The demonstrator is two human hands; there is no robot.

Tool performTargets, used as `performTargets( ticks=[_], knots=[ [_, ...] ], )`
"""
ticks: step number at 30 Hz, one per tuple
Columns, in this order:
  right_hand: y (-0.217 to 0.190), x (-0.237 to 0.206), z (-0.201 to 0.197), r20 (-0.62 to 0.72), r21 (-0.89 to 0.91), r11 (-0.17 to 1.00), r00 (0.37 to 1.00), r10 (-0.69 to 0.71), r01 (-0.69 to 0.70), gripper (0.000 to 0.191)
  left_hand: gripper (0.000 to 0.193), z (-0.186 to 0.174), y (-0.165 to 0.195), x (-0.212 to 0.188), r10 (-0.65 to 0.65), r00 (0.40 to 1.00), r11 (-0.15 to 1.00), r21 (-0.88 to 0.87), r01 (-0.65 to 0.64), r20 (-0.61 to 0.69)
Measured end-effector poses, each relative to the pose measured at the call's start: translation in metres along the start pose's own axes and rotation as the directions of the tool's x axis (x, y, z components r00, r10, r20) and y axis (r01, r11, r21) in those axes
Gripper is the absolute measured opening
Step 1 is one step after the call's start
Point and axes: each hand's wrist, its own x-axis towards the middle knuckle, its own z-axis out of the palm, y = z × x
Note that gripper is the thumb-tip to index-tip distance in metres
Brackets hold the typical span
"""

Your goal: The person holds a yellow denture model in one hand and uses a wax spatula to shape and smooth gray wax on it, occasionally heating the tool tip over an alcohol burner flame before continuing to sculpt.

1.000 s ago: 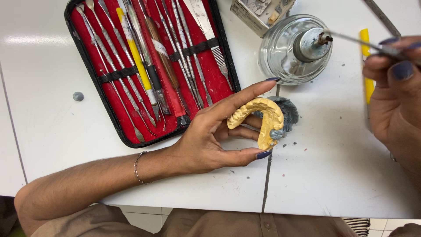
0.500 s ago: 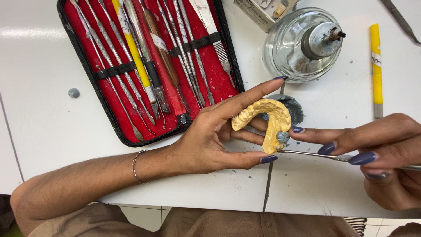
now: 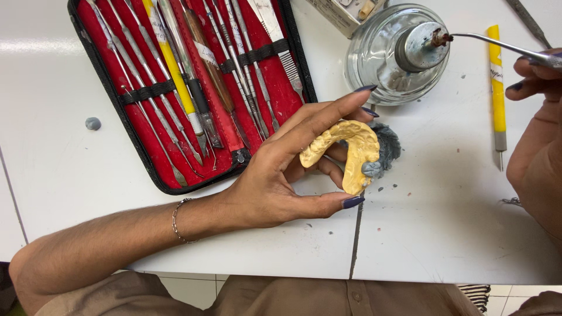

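Right hand [image 3: 535, 117] has swung its tool [image 3: 497, 45] from cast [image 3: 351, 152] to burner [image 3: 401, 52]. Left hand [image 3: 281, 175] pinches cast: stiff, brittle; grip ends.

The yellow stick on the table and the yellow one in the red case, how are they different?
The yellow tool on the table lies loose and alone beside the glass burner; the yellow tool in the case is strapped in among silver tools. The loose one lies nearly straight up and down in the picture; the cased one slants. Neither hand touches either. Both are slim with yellow handles and metal ends.
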Motion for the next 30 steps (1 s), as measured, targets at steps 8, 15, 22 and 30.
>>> performTargets(
  ticks=[8, 15, 22, 30],
  knots=[
    [-0.058, -0.005, 0.030, 0.253, -0.016, 0.983, 0.952, -0.170, 0.180, 0.026, 0.083, -0.002, -0.006, -0.004, 0.015, 0.999, 0.988, -0.155, -0.020, -0.034],
    [-0.078, 0.003, 0.049, 0.365, 0.111, 0.974, 0.903, -0.225, 0.198, 0.018, 0.078, -0.003, -0.011, -0.008, 0.055, 0.998, 0.996, -0.063, -0.055, -0.006],
    [-0.064, 0.000, 0.052, 0.384, 0.111, 0.991, 0.917, -0.112, 0.074, 0.012, 0.074, -0.003, -0.013, -0.012, 0.030, 1.000, 0.997, -0.077, -0.030, 0.000],
    [-0.073, 0.005, 0.049, 0.367, 0.091, 0.995, 0.927, -0.077, 0.047, 0.014, 0.072, -0.004, -0.013, -0.011, 0.030, 1.000, 0.999, -0.041, -0.030, 0.003]
  ],
)
